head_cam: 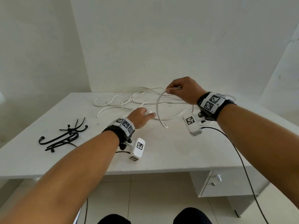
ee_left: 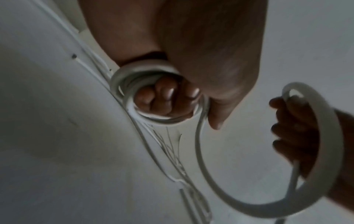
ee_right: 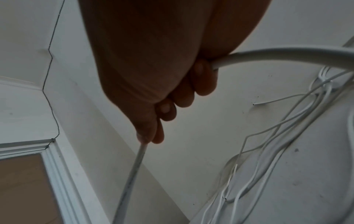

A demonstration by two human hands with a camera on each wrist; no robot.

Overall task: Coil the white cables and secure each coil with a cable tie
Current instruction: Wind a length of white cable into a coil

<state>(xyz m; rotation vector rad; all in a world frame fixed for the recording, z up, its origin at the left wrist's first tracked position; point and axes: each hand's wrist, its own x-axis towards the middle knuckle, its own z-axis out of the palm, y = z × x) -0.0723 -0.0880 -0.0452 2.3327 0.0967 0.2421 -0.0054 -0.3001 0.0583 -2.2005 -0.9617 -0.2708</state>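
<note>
My left hand (head_cam: pixel 143 116) grips a small coil of white cable (ee_left: pixel 132 94) low over the table, fingers curled through its loops. From the coil the same cable (head_cam: pixel 159 109) arcs up to my right hand (head_cam: pixel 181 92), which pinches it between thumb and fingers above the table. In the right wrist view the cable (ee_right: pixel 277 56) passes through the curled fingers (ee_right: pixel 203 81). Several loose white cables (head_cam: pixel 129 101) lie tangled on the table behind both hands. Black cable ties (head_cam: pixel 64 136) lie in a heap at the table's left.
The white table (head_cam: pixel 178 152) stands in a corner of white walls. A drawer unit (head_cam: pixel 226 183) sits under its right side. Black cords from the wrist cameras (head_cam: pixel 239 159) hang off the front edge.
</note>
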